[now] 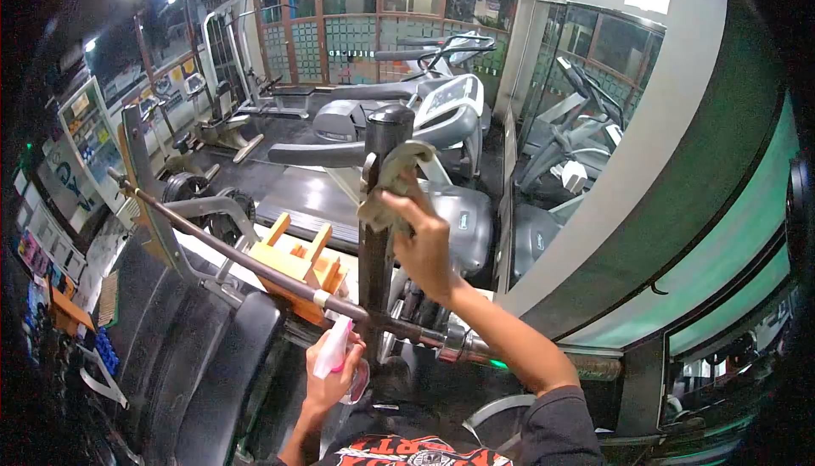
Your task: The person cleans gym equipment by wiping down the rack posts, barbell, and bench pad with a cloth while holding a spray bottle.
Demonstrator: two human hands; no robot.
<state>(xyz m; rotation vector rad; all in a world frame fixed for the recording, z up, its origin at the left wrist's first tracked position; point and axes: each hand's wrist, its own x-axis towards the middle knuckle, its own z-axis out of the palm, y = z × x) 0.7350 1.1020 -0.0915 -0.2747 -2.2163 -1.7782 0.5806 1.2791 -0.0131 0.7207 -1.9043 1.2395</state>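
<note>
My right hand (422,241) presses a greyish-brown cloth (397,179) against the upper part of a black upright post (376,254). Its fingers are bent over the cloth. Lower down, my left hand (328,373) is wrapped round a spray bottle (334,349) with a white head and a pink trigger; the bottle's body is partly hidden by the fingers. Just above that hand, a long barbell (255,264) runs across in front of the post. A black padded bench (222,377) lies to the left of the bottle.
Behind the post stands a treadmill (454,105). A yellow wooden rack (299,264) sits beyond the barbell, with weight plates (187,188) to its left. A curved grey-white wall edge (654,169) and a mirror (586,84) are on the right.
</note>
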